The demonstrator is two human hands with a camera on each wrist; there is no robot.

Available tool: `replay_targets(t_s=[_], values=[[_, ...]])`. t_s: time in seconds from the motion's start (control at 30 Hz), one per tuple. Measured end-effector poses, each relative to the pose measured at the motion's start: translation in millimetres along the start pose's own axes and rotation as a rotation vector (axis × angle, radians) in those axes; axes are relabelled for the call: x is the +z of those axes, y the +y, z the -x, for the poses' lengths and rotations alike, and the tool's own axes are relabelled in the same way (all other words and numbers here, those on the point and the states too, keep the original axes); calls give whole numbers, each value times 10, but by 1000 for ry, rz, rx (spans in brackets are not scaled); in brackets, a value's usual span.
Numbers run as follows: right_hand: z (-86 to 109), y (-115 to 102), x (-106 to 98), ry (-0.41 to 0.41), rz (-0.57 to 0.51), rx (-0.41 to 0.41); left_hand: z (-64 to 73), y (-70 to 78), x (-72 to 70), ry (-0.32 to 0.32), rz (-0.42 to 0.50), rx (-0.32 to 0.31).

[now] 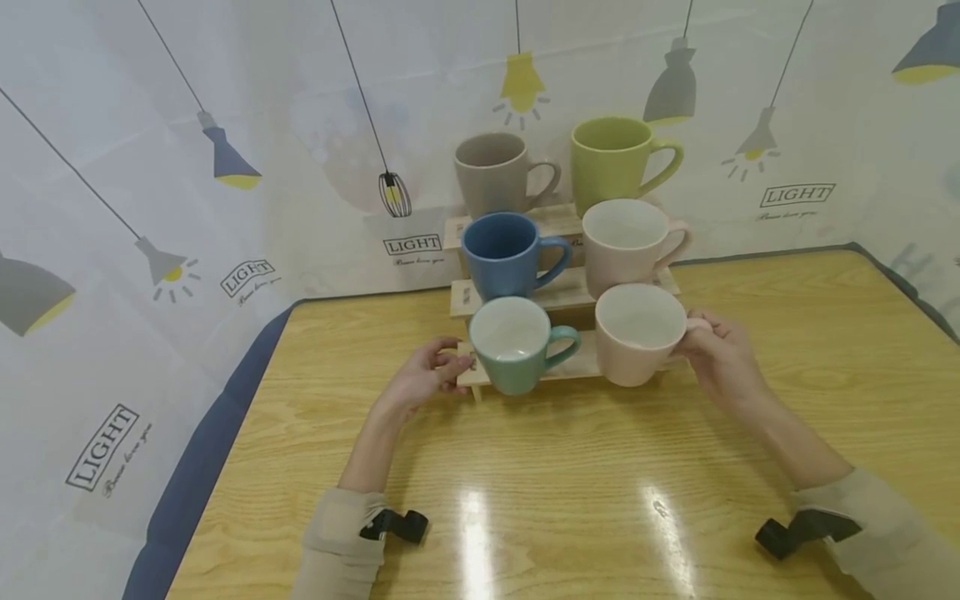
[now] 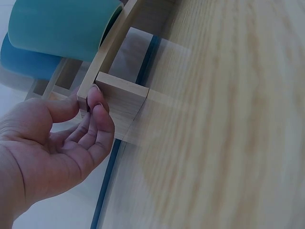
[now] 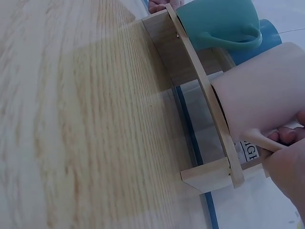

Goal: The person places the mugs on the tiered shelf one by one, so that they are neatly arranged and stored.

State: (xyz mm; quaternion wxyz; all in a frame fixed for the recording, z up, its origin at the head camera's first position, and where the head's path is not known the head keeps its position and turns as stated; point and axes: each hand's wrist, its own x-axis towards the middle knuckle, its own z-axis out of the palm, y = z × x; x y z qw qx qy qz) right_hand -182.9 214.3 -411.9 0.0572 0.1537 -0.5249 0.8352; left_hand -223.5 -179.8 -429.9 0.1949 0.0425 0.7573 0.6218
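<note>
A three-step wooden rack (image 1: 583, 360) holds several mugs in two columns. My left hand (image 1: 420, 379) grips the left end of its lowest step, thumb on top and fingers curled under in the left wrist view. Just beside those fingers stands a teal mug (image 1: 517, 371) with a white inside. With my right hand (image 1: 727, 362) I pinch the handle of a pale pink mug (image 1: 637, 354) on the right of that step; its base is right at the board (image 3: 209, 98) in the right wrist view. Some right fingers are hidden behind the handle.
On the middle step are a blue mug (image 1: 498, 265) and another pink mug (image 1: 622, 250). Up top stand a taupe mug (image 1: 491, 185) and a lime green mug (image 1: 609, 173). The wooden table (image 1: 570, 475) ends at a lamp-printed backdrop (image 1: 315, 150) close behind.
</note>
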Motion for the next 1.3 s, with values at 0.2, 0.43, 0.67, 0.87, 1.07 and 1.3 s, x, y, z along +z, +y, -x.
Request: replay_targets(t_s=[0.2, 0.43, 0.67, 0.87, 1.07, 1.3], values=[[2, -1, -50, -48, 61, 22, 7, -6, 7, 2, 12, 5], [4, -30, -104, -139, 139, 58, 13, -18, 5, 1, 14, 9], [4, -47, -191, -186, 182, 71, 22, -12, 12, 5, 15, 3], [-14, -61, -270, -224, 81, 16, 16, -8, 20, 1, 22, 5], [-43, -109, -377, -275, -28, -81, 23, -3, 7, 18, 2, -7], [-116, -174, -618, -162, 106, -123, 30, -22, -71, 75, -14, 44]])
